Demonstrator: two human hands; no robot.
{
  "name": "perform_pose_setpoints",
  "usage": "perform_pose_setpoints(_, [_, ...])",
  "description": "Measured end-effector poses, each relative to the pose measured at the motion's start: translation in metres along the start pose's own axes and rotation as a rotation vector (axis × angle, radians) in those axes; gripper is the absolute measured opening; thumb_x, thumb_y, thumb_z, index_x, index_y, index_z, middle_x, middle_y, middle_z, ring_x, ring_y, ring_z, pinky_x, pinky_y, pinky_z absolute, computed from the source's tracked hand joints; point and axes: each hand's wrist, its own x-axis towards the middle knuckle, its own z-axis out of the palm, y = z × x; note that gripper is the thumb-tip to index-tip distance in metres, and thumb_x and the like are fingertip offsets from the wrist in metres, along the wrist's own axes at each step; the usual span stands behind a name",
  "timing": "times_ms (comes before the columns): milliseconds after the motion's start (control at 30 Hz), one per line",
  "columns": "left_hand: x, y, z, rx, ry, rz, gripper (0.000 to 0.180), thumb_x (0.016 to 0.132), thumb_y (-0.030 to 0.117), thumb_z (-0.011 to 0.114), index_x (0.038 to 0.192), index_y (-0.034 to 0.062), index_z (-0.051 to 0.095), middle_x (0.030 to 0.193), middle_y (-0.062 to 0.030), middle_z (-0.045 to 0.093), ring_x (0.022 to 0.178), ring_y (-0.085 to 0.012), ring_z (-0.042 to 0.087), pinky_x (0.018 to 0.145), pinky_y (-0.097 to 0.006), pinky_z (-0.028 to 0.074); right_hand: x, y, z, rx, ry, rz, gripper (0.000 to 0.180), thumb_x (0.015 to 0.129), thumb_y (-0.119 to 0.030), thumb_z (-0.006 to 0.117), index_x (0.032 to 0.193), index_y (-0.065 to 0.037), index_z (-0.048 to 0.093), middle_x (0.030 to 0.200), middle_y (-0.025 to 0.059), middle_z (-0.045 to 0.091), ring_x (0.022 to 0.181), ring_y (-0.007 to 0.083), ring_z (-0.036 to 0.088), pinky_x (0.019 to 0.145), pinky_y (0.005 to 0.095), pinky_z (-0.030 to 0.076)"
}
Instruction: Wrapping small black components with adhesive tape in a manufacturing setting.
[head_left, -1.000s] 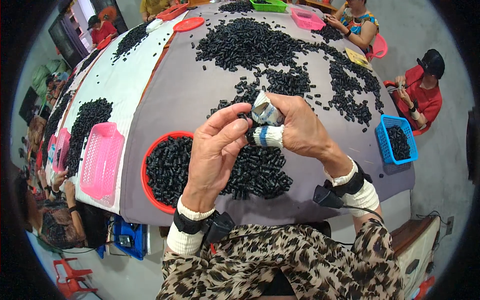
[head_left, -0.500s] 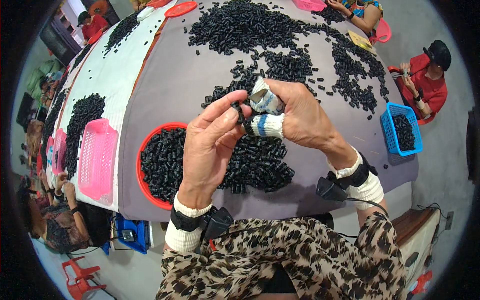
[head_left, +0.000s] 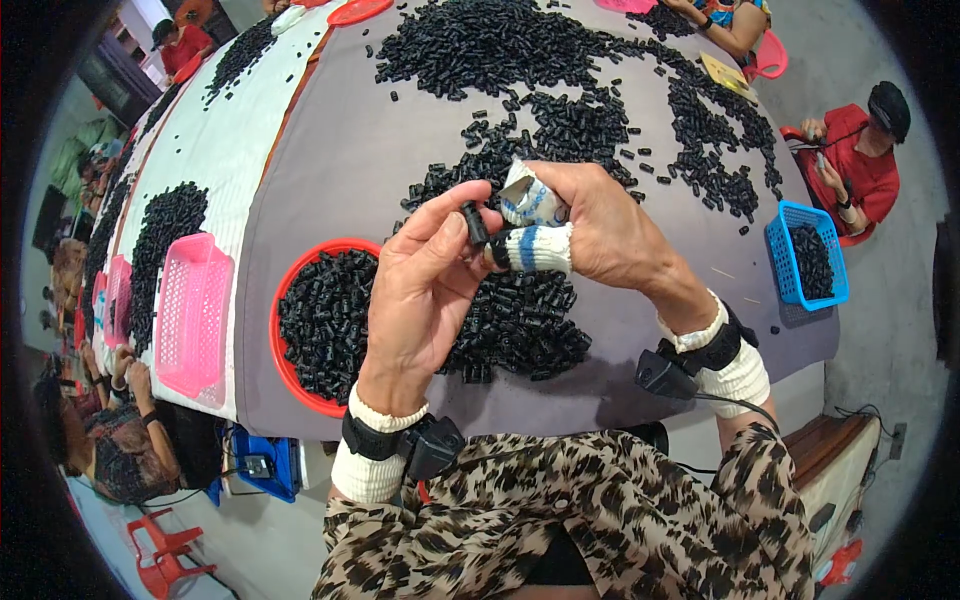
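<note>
Left hand [head_left: 422, 285] pinches a black piece [head_left: 474, 224], frame centre; right hand [head_left: 612, 230] close beside, grip unclear. Likely step: single-piece handling; next move needs steadiness.

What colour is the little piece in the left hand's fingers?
Black. The little piece in the left hand shows best in the head view.

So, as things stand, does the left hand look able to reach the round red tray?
Probably yes: the left hand appears close to the red tray, with no obstacle visible between them. It holds a black piece, though, which may limit picking another.
</note>
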Motion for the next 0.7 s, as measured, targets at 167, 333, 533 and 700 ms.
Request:
perform_pose_setpoints(167, [0.0, -0.003, -0.003, -0.036, 0.03, -0.011, 0.029, 0.089, 0.012, 0.051, 0.114, -0.0031, 0.051, 0.096, -0.0084, 0.061, 0.086, -0.0116, 0.059, 0.076, -0.026, 0.049, 0.002, 0.005, 0.003, 0.004, -0.071, -0.021, 0.028, 0.069, -0.022, 0.071, 0.08, 0.0, 0.057, 0.065, 0.0046, 0.057, 0.06, 0.0109, 0.05, 0.056, 0.0273, 0.042])
perform_pose_setpoints(333, [-0.002, -0.003, 0.007, 0.01, 0.083, -0.013, 0.028, 0.089, 0.013, 0.051, 0.113, -0.003, 0.051, 0.094, -0.0073, 0.061, 0.086, -0.0119, 0.059, 0.076, -0.027, 0.049, 0.004, 0.002, 0.002, -0.086, -0.109, -0.01, 0.033, 0.068, -0.029, 0.07, 0.079, 0.0, 0.058, 0.065, 0.0073, 0.057, 0.059, 0.0149, 0.052, 0.057, 0.0295, 0.043])
perform_pose_setpoints(533, [-0.002, -0.004, 0.005, 0.065, 0.111, -0.02, 0.028, 0.089, 0.013, 0.051, 0.112, -0.0024, 0.052, 0.093, -0.0055, 0.06, 0.085, -0.0113, 0.059, 0.074, -0.028, 0.052, 0.006, 0.003, 0.003, -0.123, -0.137, 0.011, 0.034, 0.068, -0.029, 0.069, 0.08, 0.0, 0.058, 0.065, 0.0084, 0.057, 0.06, 0.0176, 0.054, 0.058, 0.0315, 0.043])
perform_pose_setpoints(700, [-0.002, -0.003, 0.005, 0.098, 0.122, -0.02, 0.027, 0.089, 0.013, 0.051, 0.111, -0.002, 0.053, 0.094, -0.0063, 0.06, 0.083, -0.0115, 0.06, 0.071, -0.027, 0.054, 0.007, 0.004, 0.003, -0.12, -0.162, -0.025, 0.033, 0.069, -0.029, 0.069, 0.081, 0.0, 0.058, 0.064, 0.0076, 0.057, 0.059, 0.0172, 0.054, 0.057, 0.0319, 0.043])
